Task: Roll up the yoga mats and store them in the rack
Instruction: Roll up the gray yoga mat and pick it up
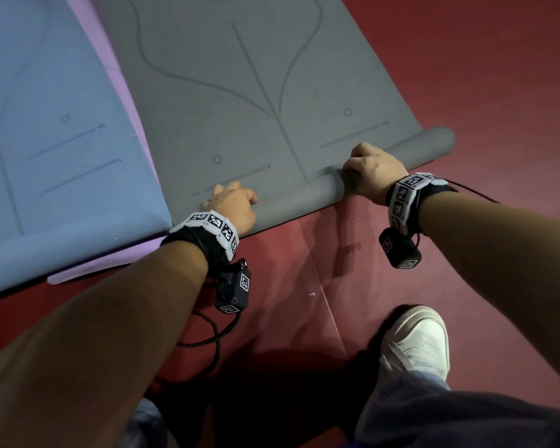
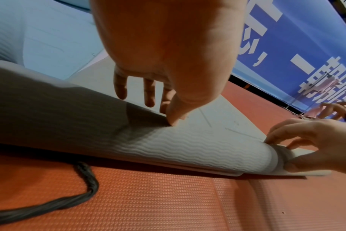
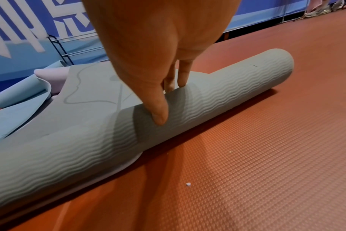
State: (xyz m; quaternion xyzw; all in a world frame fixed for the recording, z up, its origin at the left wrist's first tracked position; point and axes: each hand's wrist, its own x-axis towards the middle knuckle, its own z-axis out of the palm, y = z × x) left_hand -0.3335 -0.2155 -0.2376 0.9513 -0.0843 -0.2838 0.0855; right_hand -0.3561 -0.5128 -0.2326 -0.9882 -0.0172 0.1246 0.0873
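The grey mat (image 1: 240,92) lies flat on the red floor (image 1: 466,59), and only its near end has been turned over into a thin roll (image 1: 427,143). Both hands sit on that roll. The right hand (image 1: 374,171) curls over the top of it, thumb (image 3: 158,115) on the near side and fingers (image 3: 183,75) over the far side, so the roll is grasped. The left hand (image 1: 232,202) works the looser end of the roll, thumb (image 2: 174,118) pressing into the ribbed underside and fingers reaching past it onto the flat mat. I judge the hands are spread apart so the roll stays even and tight across its width. Rolling has barely begun.

Beside it a blue mat (image 1: 46,124) lies over a lilac mat (image 1: 117,76), both unrolled. The floor is dimpled rubber. At the far end a wire rack (image 3: 69,46) stands against a blue banner (image 3: 20,31) with white lettering, well apart from the roll.
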